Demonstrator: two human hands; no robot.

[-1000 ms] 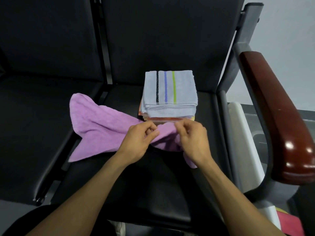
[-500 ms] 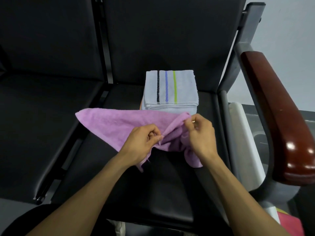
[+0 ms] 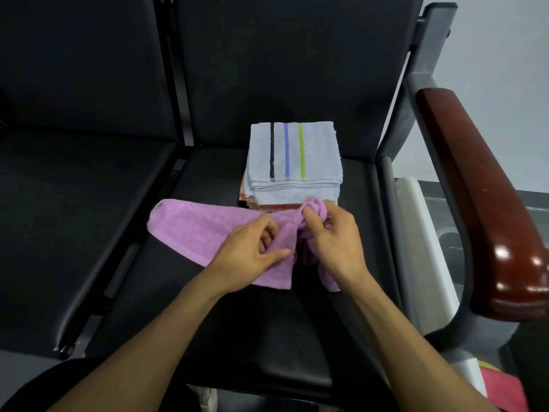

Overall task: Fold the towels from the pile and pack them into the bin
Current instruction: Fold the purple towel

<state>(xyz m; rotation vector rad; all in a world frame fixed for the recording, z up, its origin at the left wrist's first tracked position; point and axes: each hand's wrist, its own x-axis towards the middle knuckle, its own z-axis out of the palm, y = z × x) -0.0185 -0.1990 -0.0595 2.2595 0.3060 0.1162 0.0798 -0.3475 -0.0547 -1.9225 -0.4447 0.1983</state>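
Observation:
A purple towel (image 3: 193,226) hangs just above the black seat (image 3: 267,337), bunched in the middle. My left hand (image 3: 249,257) pinches its near edge between thumb and fingers. My right hand (image 3: 332,242) grips the gathered cloth at the upper right corner. Behind them stands a stack of folded towels (image 3: 294,156), the top one pale blue with black, blue and green stripes. Orange and red edges show at the stack's bottom. No bin is clearly visible.
A second black seat (image 3: 74,218) lies to the left. A brown wooden armrest (image 3: 481,203) on a grey frame rises on the right, with a white object (image 3: 421,248) below it. Red and yellow cloth (image 3: 505,388) shows at the bottom right corner.
The purple towel has been lifted off the seat and drawn toward the right. Its left flap has flattened into one wide panel, and my hands have shifted along the edge, bunching cloth between them.

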